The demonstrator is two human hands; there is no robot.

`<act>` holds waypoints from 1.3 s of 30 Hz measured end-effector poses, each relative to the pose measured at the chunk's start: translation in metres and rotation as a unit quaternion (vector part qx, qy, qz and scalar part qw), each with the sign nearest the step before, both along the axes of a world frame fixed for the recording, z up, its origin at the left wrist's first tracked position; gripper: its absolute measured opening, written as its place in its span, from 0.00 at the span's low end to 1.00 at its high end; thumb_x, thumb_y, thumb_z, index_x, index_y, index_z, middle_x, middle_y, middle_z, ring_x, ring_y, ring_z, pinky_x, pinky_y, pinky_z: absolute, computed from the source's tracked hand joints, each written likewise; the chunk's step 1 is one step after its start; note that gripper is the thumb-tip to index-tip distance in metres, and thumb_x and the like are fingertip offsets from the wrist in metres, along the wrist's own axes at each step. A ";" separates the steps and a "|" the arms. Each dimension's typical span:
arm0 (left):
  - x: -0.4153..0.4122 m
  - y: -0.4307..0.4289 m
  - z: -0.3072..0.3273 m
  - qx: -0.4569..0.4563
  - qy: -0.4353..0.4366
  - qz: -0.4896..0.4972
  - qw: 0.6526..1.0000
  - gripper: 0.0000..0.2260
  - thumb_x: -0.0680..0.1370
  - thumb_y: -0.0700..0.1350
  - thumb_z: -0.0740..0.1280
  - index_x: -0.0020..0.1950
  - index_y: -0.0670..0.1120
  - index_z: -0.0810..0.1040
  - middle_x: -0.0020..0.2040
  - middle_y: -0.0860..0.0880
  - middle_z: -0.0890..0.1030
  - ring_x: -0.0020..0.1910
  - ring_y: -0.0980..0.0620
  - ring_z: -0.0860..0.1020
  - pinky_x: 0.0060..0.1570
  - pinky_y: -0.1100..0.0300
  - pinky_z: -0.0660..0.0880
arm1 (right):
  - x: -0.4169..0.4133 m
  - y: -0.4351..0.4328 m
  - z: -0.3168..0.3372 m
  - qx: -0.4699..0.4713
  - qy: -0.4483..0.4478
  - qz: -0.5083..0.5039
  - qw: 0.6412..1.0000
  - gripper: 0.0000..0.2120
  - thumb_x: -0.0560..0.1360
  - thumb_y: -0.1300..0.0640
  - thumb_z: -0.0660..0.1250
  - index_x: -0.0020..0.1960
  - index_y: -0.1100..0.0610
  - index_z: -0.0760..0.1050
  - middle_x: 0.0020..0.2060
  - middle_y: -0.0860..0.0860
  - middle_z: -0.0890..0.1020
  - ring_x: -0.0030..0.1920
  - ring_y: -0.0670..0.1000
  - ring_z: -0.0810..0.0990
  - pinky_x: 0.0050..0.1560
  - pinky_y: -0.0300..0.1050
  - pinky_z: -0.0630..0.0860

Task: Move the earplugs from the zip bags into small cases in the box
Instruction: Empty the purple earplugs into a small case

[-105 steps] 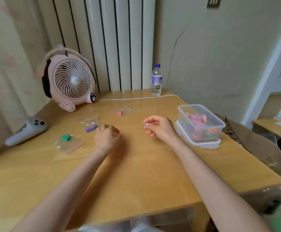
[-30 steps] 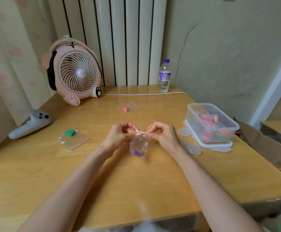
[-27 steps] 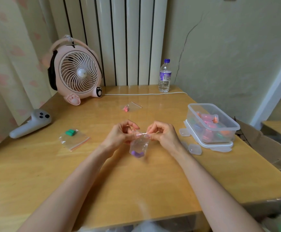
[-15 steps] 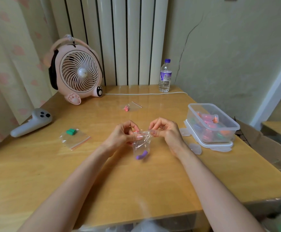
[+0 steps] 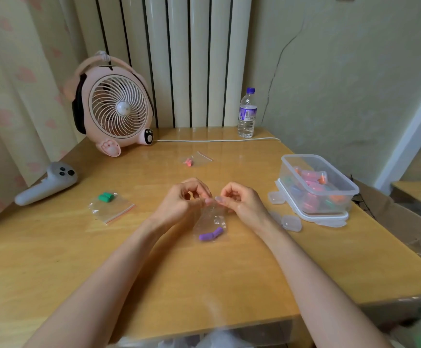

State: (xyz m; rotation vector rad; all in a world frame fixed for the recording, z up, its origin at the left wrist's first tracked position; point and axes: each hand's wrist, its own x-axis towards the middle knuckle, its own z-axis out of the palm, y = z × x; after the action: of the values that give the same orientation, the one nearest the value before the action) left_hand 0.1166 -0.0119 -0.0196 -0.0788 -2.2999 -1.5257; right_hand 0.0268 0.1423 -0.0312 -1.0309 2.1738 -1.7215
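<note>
A clear zip bag (image 5: 210, 222) hangs between my hands at the table's middle, with purple earplugs (image 5: 211, 234) at its bottom. My left hand (image 5: 181, 202) and my right hand (image 5: 242, 202) each pinch one side of its top edge. A second zip bag (image 5: 111, 207) with green earplugs (image 5: 106, 197) lies to the left. A third bag (image 5: 196, 159) with pink earplugs lies further back. The clear plastic box (image 5: 317, 184) at the right holds several small cases with coloured earplugs. An empty small case (image 5: 291, 223) lies beside my right wrist.
A pink fan (image 5: 115, 110) stands at the back left, its white cable (image 5: 217, 140) running along the far edge. A water bottle (image 5: 247, 114) stands at the back. A grey controller (image 5: 46, 183) lies at the left edge. The box's lid (image 5: 312, 217) lies under the box.
My hands went from resting on the table to holding up the bag with purple earplugs. Over the last second my fingers have worked at its top edge, and the bag has sunk lower.
</note>
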 end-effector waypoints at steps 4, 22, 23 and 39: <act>-0.001 -0.005 -0.002 0.043 -0.015 0.000 0.999 0.04 0.72 0.39 0.69 0.39 0.44 0.76 0.38 0.46 0.79 0.38 0.54 0.75 0.42 0.64 0.71 | 0.001 0.000 0.004 -0.028 -0.038 0.020 0.999 0.08 0.72 0.65 0.70 0.45 0.53 0.75 0.41 0.47 0.79 0.36 0.45 0.75 0.38 0.38 0.74; -0.004 -0.012 -0.009 0.133 -0.141 0.126 0.973 0.09 0.79 0.40 0.63 0.39 0.39 0.71 0.27 0.45 0.78 0.22 0.57 0.75 0.23 0.66 0.72 | -0.004 0.012 0.015 -0.078 -0.105 -0.080 0.988 0.12 0.70 0.75 0.61 0.45 0.62 0.77 0.31 0.53 0.77 0.28 0.41 0.74 0.34 0.34 0.69; -0.003 -0.012 -0.009 0.129 -0.152 0.122 0.972 0.10 0.79 0.39 0.63 0.38 0.39 0.72 0.25 0.47 0.78 0.21 0.57 0.75 0.22 0.67 0.72 | -0.003 0.012 0.016 -0.084 -0.106 -0.070 0.988 0.12 0.71 0.75 0.60 0.45 0.63 0.78 0.31 0.53 0.78 0.29 0.41 0.75 0.34 0.33 0.70; -0.003 -0.012 -0.007 0.106 -0.187 0.114 0.970 0.10 0.79 0.42 0.64 0.37 0.41 0.74 0.28 0.48 0.78 0.21 0.59 0.73 0.21 0.68 0.68 | -0.006 0.006 0.009 -0.100 0.026 -0.095 0.990 0.12 0.69 0.69 0.70 0.36 0.52 0.79 0.40 0.46 0.79 0.37 0.44 0.74 0.42 0.40 0.72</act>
State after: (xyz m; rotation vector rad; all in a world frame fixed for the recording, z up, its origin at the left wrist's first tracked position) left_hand 0.1139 -0.0241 -0.0269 0.5572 -2.2959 -1.7684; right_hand 0.0213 0.1483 -0.0222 -0.9478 2.2293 -2.0558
